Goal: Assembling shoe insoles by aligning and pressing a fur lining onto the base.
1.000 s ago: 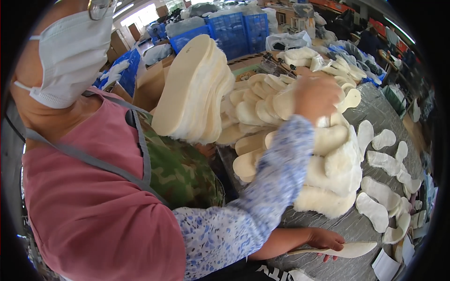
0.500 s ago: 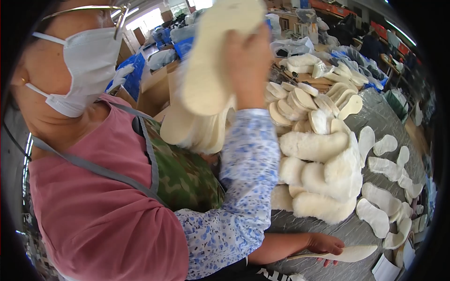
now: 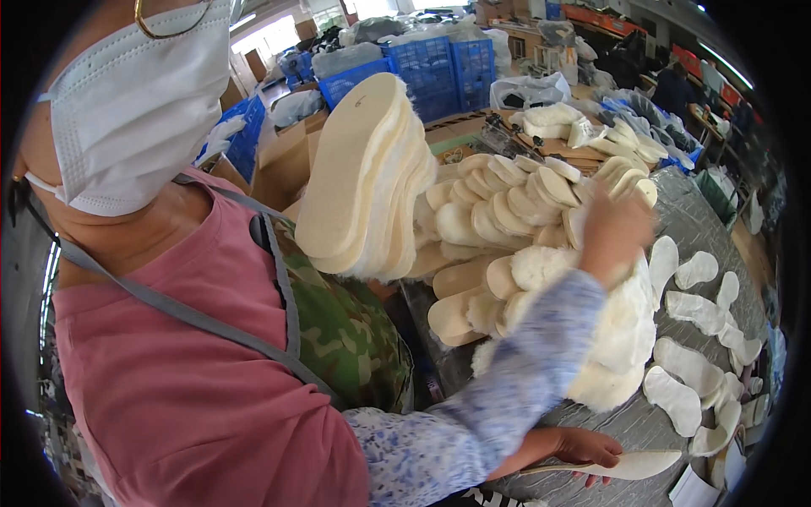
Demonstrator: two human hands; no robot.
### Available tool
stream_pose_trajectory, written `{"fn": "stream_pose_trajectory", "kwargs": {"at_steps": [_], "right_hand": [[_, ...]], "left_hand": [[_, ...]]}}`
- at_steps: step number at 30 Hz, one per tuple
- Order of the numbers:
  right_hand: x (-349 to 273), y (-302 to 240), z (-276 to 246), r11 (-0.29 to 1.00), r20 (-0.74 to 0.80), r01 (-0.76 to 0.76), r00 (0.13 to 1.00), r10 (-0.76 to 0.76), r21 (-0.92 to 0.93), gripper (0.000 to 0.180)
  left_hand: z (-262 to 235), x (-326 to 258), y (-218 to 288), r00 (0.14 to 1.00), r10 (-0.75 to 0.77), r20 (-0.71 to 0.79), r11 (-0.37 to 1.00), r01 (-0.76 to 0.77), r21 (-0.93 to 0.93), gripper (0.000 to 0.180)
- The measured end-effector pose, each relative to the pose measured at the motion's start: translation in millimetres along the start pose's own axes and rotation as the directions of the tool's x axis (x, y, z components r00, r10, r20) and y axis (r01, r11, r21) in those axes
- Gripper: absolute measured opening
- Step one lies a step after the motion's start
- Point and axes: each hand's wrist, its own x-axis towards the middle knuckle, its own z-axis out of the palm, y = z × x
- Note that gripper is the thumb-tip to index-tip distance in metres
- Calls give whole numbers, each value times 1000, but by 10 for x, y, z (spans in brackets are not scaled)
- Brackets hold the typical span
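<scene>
at 5 o'clock the left hand has its grip pinching a flat insole on the table, the right hand is out of view, and judging by the big pile under a co-worker's hand, most of the work seems left.

A grey counter is carrying a big heap of fleecy insoles, with single insoles lying flat, spread along its right side.

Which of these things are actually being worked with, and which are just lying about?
In use: flat insole in the right hand; fleecy insole heap under a co-worker's hand; raised insole stack.
Lying about: blue crates, cardboard box, loose insoles spread on the table.
</scene>
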Motion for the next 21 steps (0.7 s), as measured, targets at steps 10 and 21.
{"fn": "stream_pose_trajectory", "kwargs": {"at_steps": [10,21], "right_hand": [[-13,2119,-1049,851,-46,-294,951,306,-435,36],[151,-750,-592,675,293,-228,956,18,701,35]], "left_hand": [[523,-647,-1283,909,-266,320,877,367,-312,33],[1450,-1586,-1634,760,-648,51,758,650,-53,55]]}}
